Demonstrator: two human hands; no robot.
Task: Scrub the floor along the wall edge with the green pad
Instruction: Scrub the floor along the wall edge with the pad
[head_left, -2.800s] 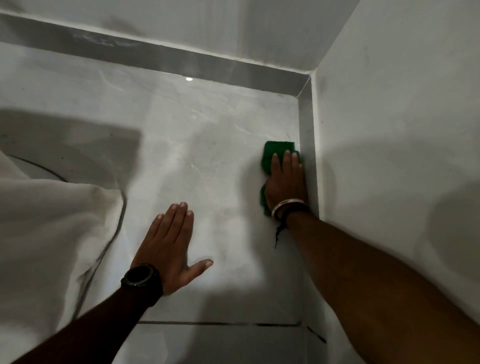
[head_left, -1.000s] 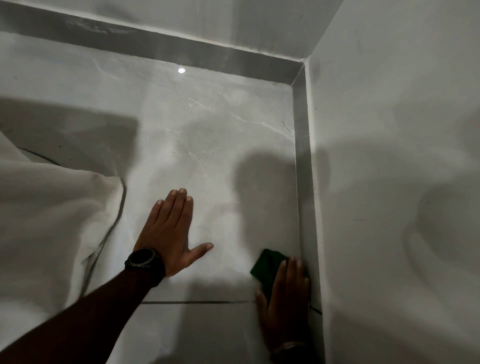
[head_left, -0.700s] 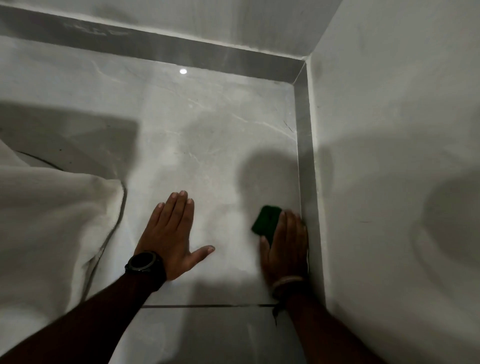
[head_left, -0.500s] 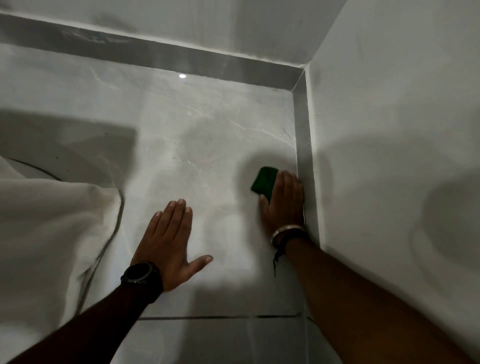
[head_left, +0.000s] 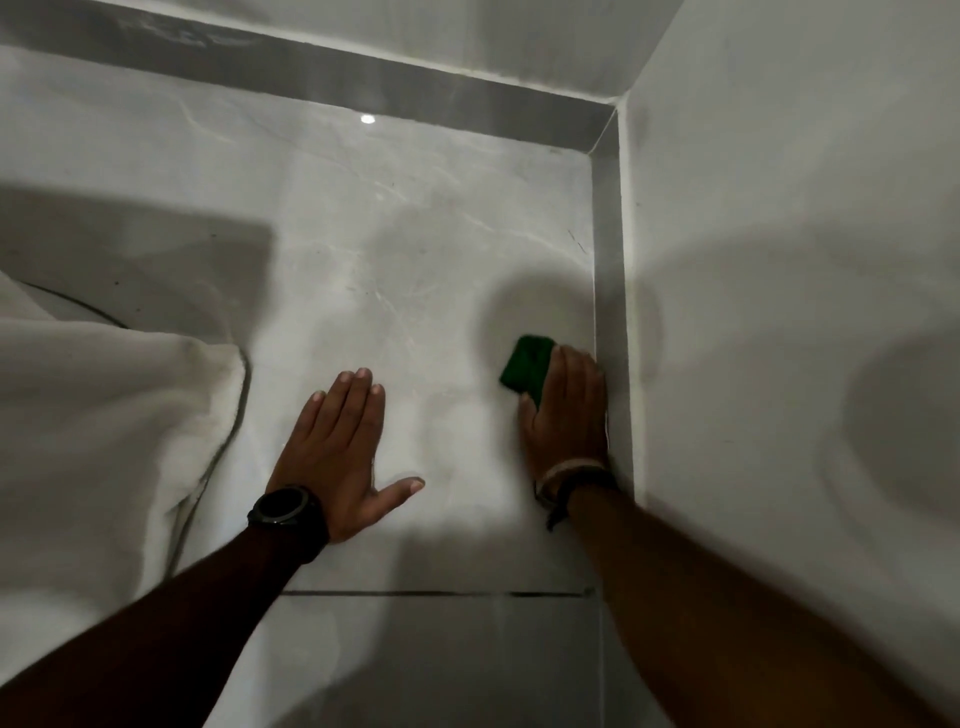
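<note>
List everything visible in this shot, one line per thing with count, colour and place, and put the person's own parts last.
green pad: one, green, flat on the floor beside the right-hand skirting, partly under the right hand
floor: one, pale grey marbled tile, with a dark grout line across it nearer the camera
skirting strip: grey, along the foot of the right wall and the far wall
walls: two, off-white, meeting in the far right corner
cloth: one, white, bunched at the left
watch: one, black, left wrist
wristbands: pale and dark, right wrist
left hand: one, palm flat on the floor
right hand: one, pressing the pad by the skirting
</note>
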